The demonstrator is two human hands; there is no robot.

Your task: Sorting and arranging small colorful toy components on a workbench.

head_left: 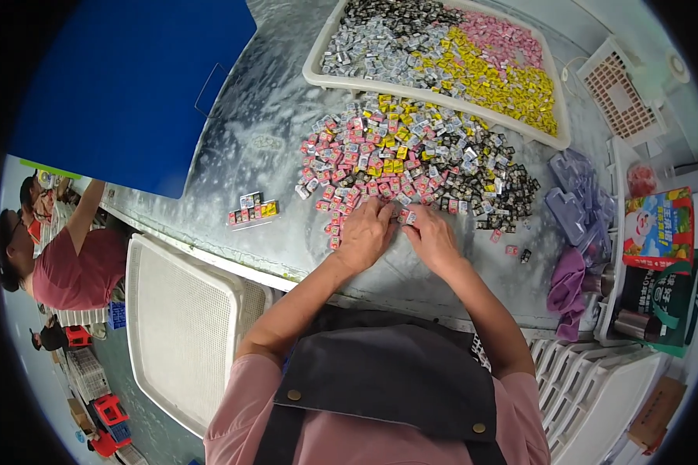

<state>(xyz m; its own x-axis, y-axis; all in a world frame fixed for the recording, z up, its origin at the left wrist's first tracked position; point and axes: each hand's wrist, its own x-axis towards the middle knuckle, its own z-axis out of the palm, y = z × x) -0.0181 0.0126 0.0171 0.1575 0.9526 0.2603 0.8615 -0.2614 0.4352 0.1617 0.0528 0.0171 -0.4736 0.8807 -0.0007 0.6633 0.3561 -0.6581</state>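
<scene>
A heap of small box-shaped pieces (411,159) in pink, yellow, black and silver lies in front of me on the metal-grey table. My left hand (367,232) rests at the heap's near edge, fingers curled down among pink pieces; whatever they hold is hidden. Close beside it, my right hand (434,239) pinches a small pink piece (409,217) between thumb and fingers. The two hands nearly meet. A small stacked group of pieces (253,208), silver, pink and yellow, sits apart to the left. A few loose pieces (512,250) lie right of my right hand.
Behind the heap stands a white tray (434,94) of such pieces sorted by colour. Clear plastic holders (570,198) and a purple cloth (568,283) lie at right. A blue panel (132,85) covers the far left; a co-worker (74,260) reaches beside it. White trays (182,325) stand below.
</scene>
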